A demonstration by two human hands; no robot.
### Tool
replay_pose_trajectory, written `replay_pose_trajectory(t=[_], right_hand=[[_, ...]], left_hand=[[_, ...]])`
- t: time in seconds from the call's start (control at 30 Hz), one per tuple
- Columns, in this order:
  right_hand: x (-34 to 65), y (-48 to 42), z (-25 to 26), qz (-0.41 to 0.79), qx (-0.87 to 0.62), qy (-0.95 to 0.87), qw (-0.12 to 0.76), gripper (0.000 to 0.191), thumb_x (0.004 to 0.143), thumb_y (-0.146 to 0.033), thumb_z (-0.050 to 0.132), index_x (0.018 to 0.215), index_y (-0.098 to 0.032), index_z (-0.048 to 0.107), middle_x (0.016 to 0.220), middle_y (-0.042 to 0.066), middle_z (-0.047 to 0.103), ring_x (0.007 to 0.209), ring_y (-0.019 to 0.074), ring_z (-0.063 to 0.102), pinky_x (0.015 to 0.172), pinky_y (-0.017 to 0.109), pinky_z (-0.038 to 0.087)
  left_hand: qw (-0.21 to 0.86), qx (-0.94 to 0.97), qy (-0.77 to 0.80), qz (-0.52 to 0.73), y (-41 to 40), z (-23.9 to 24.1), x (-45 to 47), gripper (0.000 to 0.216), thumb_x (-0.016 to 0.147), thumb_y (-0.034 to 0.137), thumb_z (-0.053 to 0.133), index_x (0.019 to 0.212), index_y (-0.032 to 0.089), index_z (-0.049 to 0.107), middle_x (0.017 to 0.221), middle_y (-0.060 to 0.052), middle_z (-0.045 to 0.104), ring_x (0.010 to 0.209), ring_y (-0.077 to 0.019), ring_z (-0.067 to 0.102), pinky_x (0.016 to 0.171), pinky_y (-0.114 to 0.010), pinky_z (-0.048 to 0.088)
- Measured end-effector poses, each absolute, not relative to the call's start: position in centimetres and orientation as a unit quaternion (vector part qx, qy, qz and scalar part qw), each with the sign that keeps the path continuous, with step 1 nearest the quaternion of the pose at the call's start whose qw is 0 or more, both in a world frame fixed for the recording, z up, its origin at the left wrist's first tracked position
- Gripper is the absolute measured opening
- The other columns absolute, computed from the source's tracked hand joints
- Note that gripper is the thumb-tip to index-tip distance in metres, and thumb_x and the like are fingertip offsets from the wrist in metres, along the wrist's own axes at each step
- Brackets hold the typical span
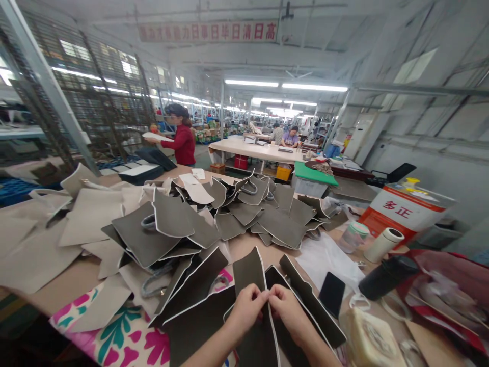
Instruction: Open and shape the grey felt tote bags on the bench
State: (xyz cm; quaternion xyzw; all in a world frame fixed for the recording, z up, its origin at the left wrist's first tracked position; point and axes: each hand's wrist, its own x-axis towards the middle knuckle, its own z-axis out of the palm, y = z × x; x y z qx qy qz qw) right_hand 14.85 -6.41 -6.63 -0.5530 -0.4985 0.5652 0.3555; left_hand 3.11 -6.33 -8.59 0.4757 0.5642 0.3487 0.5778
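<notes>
My left hand [246, 308] and my right hand [287, 307] meet low in the middle of the view, both pinching the white-edged rim of a dark grey cut panel [250, 272] that stands up between them. More dark panels [198, 300] fan out under and beside my hands. Beyond them lies a big heap of grey cut pieces [229, 214], and beige pieces [87, 214] spread to the left.
A black phone [331, 294] lies right of my hands, with a black bottle [385, 275], a white roll [384, 243], a clear jar [353, 236] and a red-and-white box [405, 211] further right. A flowered cloth [118, 336] covers the near-left table edge. A person in red [181, 140] stands behind.
</notes>
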Motion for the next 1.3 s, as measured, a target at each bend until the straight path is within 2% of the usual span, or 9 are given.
replay_pose_trajectory(t=[0.27,0.57,0.77,0.93,1.13,1.3], right_hand=[[14.7,-6.9,-7.9,0.58,-0.58,-0.486,0.3,0.009,0.061,-0.023,0.044,0.055,-0.019,0.039,0.048,-0.005,0.044,0.045,0.0093,0.047,0.043,0.02,0.034],[14.3,-7.3,-10.4,0.452,-0.612,-0.584,0.284,0.011,0.06,-0.013,0.046,0.052,-0.019,0.043,0.047,-0.004,0.046,0.049,0.0105,0.043,0.048,0.021,0.03],[13.8,-8.0,-11.2,0.396,-0.627,-0.61,0.28,0.015,0.061,-0.011,0.046,0.051,-0.02,0.038,0.05,-0.004,0.043,0.052,0.0116,0.04,0.05,0.023,0.026],[14.0,-7.8,-12.0,0.404,-0.632,-0.597,0.285,0.013,0.061,-0.015,0.045,0.051,-0.02,0.039,0.049,-0.004,0.044,0.051,0.012,0.041,0.048,0.023,0.028],[15.0,-7.3,-13.2,0.45,-0.631,-0.554,0.304,0.009,0.059,-0.016,0.043,0.05,-0.02,0.041,0.044,-0.004,0.047,0.046,0.0121,0.046,0.046,0.023,0.033],[16.8,-7.0,-14.0,0.471,-0.642,-0.51,0.325,0.009,0.063,-0.021,0.039,0.055,-0.021,0.038,0.045,-0.005,0.043,0.043,0.011,0.043,0.044,0.022,0.032]], left_hand=[[0.561,0.497,0.585,0.31,-6.9,-11.0,2.6,0.018,0.071,0.031,0.049,0.062,0.019,0.038,0.049,0.004,0.05,0.046,-0.014,0.055,0.042,-0.021,0.039],[0.529,0.552,0.605,0.225,-6.3,-11.6,1.6,0.005,0.062,0.02,0.048,0.059,0.017,0.048,0.046,0.001,0.054,0.044,-0.0162,0.054,0.041,-0.023,0.039],[0.514,0.582,0.604,0.18,-5.9,-12.3,1.1,0.008,0.057,0.016,0.05,0.05,0.014,0.052,0.041,0.001,0.052,0.042,-0.0133,0.051,0.044,-0.022,0.038],[0.496,0.591,0.609,0.185,-5.9,-12.8,1.1,0.007,0.059,0.015,0.047,0.059,0.015,0.054,0.046,0.001,0.055,0.044,-0.0127,0.052,0.043,-0.02,0.036],[0.454,0.611,0.62,0.189,-5.8,-12.7,1.5,0.006,0.061,0.016,0.047,0.058,0.016,0.052,0.048,0.001,0.055,0.049,-0.0142,0.053,0.044,-0.02,0.034],[0.434,0.627,0.622,0.179,-5.7,-12.5,0.1,0.009,0.064,0.014,0.044,0.062,0.015,0.053,0.048,0.001,0.054,0.045,-0.0138,0.053,0.044,-0.02,0.034]])
